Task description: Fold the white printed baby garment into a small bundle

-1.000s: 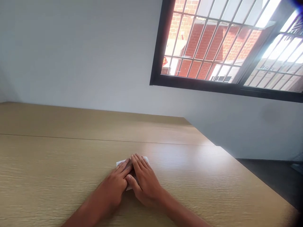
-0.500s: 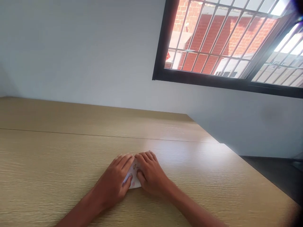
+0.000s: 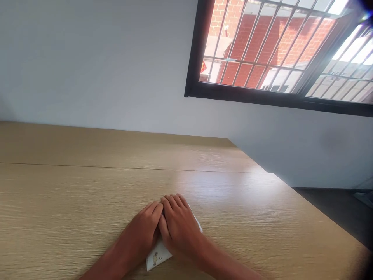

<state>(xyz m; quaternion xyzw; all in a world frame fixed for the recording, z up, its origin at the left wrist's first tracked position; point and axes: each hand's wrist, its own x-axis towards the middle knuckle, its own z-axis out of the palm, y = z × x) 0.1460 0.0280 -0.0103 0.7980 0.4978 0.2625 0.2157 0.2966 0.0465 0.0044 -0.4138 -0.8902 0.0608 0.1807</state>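
Observation:
A small folded white paper [image 3: 156, 258] with tiny printed marks lies on the wooden table [image 3: 72, 202], mostly covered by both my hands. My left hand [image 3: 142, 233] lies flat on its left part, fingers together and stretched forward. My right hand [image 3: 178, 227] presses flat on its right part, fingers pointing forward and touching the left hand's fingertips. One white corner of the paper sticks out near me below the hands, and a thin edge shows to the right of my right hand.
The table has a seam [image 3: 87, 167] running across it and ends at a right edge [image 3: 314, 210] above dark floor. A white wall [image 3: 101, 70] stands behind, with a barred black-framed window [image 3: 276, 50] at the upper right.
Both hands have shifted over the paper and closed up side by side. The paper has turned, so a corner with printed marks now shows near me.

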